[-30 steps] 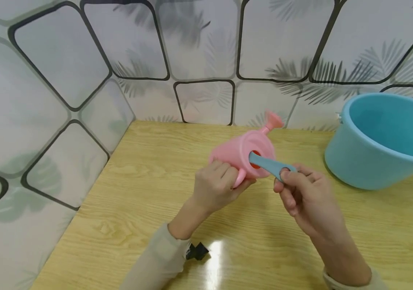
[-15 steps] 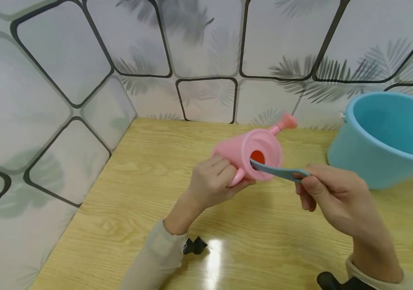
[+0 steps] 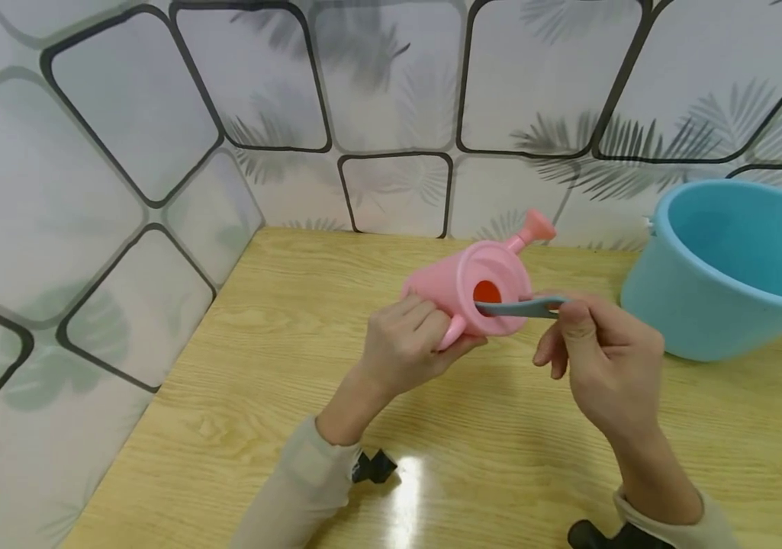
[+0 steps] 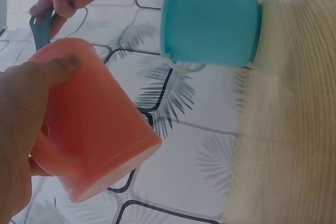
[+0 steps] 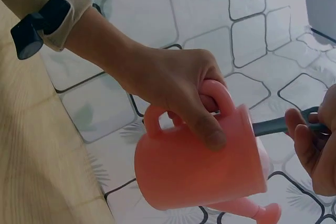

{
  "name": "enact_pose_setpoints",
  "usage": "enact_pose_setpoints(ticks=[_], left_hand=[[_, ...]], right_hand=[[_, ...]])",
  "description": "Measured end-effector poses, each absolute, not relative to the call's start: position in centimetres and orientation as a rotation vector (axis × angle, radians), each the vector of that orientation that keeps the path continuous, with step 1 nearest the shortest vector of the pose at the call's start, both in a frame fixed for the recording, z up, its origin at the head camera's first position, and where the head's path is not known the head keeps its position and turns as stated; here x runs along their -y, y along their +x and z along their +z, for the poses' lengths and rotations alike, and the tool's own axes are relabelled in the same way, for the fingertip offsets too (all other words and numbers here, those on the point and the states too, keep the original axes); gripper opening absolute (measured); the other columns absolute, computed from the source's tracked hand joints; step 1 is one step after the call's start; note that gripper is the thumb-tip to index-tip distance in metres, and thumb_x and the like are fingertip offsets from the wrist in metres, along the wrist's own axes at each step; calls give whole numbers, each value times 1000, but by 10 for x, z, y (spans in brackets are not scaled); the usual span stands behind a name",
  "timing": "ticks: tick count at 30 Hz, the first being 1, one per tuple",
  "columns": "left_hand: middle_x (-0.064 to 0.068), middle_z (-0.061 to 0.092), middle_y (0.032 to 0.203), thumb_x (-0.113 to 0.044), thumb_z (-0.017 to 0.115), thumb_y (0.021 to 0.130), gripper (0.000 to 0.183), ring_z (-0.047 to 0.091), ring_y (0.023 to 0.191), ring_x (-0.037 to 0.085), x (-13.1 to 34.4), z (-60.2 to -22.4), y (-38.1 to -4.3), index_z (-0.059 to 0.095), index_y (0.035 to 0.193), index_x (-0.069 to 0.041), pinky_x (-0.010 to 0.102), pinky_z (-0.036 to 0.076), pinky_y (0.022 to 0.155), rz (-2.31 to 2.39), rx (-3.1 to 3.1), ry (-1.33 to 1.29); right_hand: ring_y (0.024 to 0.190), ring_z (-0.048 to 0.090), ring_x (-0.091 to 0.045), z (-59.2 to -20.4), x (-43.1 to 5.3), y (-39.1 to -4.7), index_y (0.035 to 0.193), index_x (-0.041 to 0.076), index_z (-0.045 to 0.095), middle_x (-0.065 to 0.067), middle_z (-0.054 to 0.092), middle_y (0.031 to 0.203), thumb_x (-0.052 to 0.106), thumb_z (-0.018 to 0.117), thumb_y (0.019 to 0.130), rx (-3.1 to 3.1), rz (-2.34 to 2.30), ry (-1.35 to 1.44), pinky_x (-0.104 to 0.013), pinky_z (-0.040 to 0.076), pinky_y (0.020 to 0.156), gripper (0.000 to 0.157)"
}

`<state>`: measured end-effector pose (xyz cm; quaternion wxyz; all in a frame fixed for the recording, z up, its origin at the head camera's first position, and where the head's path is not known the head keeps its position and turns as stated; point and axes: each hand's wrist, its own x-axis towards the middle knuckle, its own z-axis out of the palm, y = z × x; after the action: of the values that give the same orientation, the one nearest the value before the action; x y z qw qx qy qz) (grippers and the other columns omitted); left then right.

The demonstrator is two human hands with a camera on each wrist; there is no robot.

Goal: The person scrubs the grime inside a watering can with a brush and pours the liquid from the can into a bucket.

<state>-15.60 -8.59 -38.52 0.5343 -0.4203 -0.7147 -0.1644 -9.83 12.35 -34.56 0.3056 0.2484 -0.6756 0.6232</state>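
Note:
My left hand grips the handle of a pink watering can, with the thumb laid along its body in the right wrist view. The can is held above the table, tilted so its mouth faces right, and something orange-red shows inside. Between thumb and fingers my right hand pinches the end of a blue-grey handled tool. Its far end is inside the can's mouth and hidden, so its kind cannot be told. In the left wrist view the tool enters the can from above.
A light-blue bucket stands on the wooden table at the right, close beyond my right hand. A patterned wall borders the table at the back and left. Black wrist mounts sit at both sleeves.
The right hand swung right and down with the tool, then came back left and up, leaving the tool nearly level. The watering can shifted only slightly in the left hand.

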Motion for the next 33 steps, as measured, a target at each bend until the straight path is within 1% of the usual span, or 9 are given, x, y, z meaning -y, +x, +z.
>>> enact_pose_setpoints(ticks=[2, 4, 8, 13, 19, 25, 28, 29, 33], left_hand=[[-5, 38, 54, -40, 92, 67, 58, 35, 48, 7, 86, -387, -156, 40, 60, -14, 17, 27, 46, -396, 1703, -999], [-5, 38, 53, -40, 92, 67, 58, 35, 48, 6, 87, -388, -155, 40, 60, -14, 17, 27, 45, -395, 1698, -991], [-5, 36, 53, -39, 93, 66, 59, 33, 47, 6, 90, -389, -155, 40, 59, -14, 17, 26, 44, -400, 1689, -955], [-5, 38, 53, -40, 92, 67, 57, 34, 48, 7, 93, -389, -155, 41, 60, -14, 18, 28, 46, -382, 1697, -941], [-5, 39, 54, -41, 93, 64, 58, 36, 47, 6, 93, -391, -157, 42, 61, -15, 17, 30, 45, -381, 1711, -973], [-5, 39, 53, -40, 94, 63, 59, 35, 47, 6, 94, -391, -158, 42, 61, -14, 18, 30, 44, -370, 1724, -973], [-5, 38, 53, -40, 93, 64, 58, 35, 47, 6, 93, -390, -159, 41, 61, -14, 18, 30, 44, -378, 1723, -978], [-5, 38, 53, -39, 93, 65, 58, 35, 47, 6, 93, -390, -159, 41, 61, -14, 18, 29, 44, -383, 1719, -981], [-5, 38, 53, -40, 91, 68, 57, 34, 47, 6, 88, -390, -159, 41, 60, -14, 18, 29, 44, -384, 1706, -980]], right_hand=[[42, 52, -8, -346, -118, -99, 92, -17, 65, -2, 59, 52, -4, 53, 99, 1721, 1779, 604, -19, 38, 39, 20], [39, 50, -10, -344, -114, -99, 94, -17, 65, -4, 56, 49, -3, 51, 100, 1722, 1851, 545, -20, 34, 36, 20], [37, 43, -12, -338, -111, -103, 96, -10, 66, -4, 50, 46, 5, 48, 103, 1827, 1932, 513, -25, 25, 33, 24], [38, 35, -14, -324, -116, -122, 94, -6, 64, -4, 46, 49, 11, 44, 105, 1949, 2062, 745, -28, 21, 35, 29], [41, 37, -19, -299, -121, -144, 93, -1, 59, -6, 44, 52, 19, 39, 107, 2277, 2004, 1041, -33, 30, 40, 32], [55, 48, -25, -279, -115, -144, 99, 1, 45, -13, 50, 70, 26, 33, 109, 2596, 1839, 1074, -33, 43, 48, 30], [63, 48, -27, -274, -109, -135, 103, 3, 38, -14, 48, 79, 31, 28, 109, 2711, 1670, 1036, -33, 43, 56, 30], [61, 46, -26, -273, -107, -132, 104, 5, 37, -12, 46, 76, 33, 28, 109, 2754, 1580, 1001, -32, 41, 56, 30], [61, 40, -18, -273, -103, -126, 105, 7, 32, -7, 40, 77, 31, 41, 107, 2866, 1297, 906, -30, 37, 56, 25]])
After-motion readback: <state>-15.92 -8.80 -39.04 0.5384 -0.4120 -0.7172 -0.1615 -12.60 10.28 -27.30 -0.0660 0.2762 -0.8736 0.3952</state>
